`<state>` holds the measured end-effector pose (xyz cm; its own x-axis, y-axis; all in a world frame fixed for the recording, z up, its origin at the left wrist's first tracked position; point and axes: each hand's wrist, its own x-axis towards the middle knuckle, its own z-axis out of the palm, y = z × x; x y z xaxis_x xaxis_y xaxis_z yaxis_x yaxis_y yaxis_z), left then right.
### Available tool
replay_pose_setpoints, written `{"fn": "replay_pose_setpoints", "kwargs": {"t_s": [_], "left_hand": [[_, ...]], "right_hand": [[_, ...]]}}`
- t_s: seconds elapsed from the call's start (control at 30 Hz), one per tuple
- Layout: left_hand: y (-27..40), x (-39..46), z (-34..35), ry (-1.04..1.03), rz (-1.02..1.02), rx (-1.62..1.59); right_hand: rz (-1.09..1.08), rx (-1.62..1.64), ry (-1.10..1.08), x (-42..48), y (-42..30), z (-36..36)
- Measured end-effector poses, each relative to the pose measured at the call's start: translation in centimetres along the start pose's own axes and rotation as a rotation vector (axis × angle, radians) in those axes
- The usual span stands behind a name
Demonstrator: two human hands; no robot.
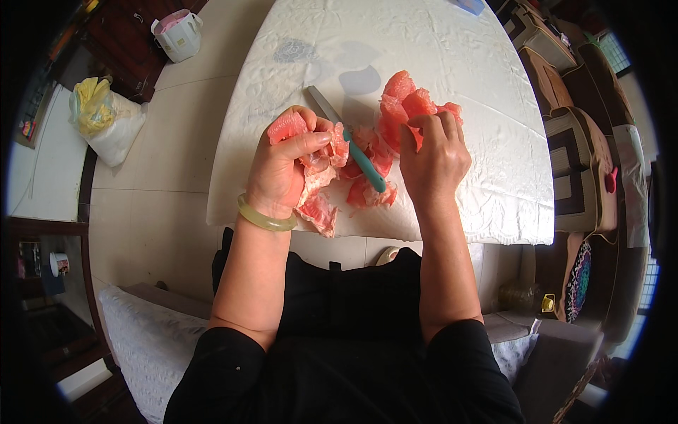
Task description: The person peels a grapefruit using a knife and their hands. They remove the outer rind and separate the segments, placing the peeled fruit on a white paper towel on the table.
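Note:
My left hand (283, 164), with a pale green bangle at the wrist, grips a pink pomelo segment (286, 127) with torn membrane hanging below it. My right hand (437, 153) is at the near side of a pile of peeled pomelo flesh (394, 108); its fingertips are bent over the pieces, and whether they hold one is hidden. Between the hands a knife with a teal handle (365, 161) lies slantwise, its blade pointing away to the left. Scraps of pink membrane (371, 193) lie under and beside the handle.
The table bears a pale patterned cloth (498, 175). A light blue object (470, 6) rests at its far edge. Filled bags (114, 130) and a white carrier bag (179, 40) stand on the floor at left. A cushioned sofa (574, 169) is at right.

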<state>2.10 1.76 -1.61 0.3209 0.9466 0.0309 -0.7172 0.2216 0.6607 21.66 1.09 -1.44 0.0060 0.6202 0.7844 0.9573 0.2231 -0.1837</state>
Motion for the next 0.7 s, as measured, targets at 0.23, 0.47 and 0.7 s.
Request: {"fn": "replay_pose_setpoints", "kwargs": {"t_s": [0.23, 0.47, 0.7], "left_hand": [[0.34, -0.14, 0.23, 0.013, -0.009, 0.018], [0.46, -0.19, 0.51, 0.026, -0.011, 0.023], [0.57, -0.24, 0.22, 0.019, -0.001, 0.017]], "right_hand": [[0.006, -0.009, -0.009, 0.02, -0.06, 0.17], [-0.113, -0.118, 0.037, -0.27, -0.09, 0.51], [-0.097, -0.089, 0.04, -0.39, 0.1, 0.32]]}}
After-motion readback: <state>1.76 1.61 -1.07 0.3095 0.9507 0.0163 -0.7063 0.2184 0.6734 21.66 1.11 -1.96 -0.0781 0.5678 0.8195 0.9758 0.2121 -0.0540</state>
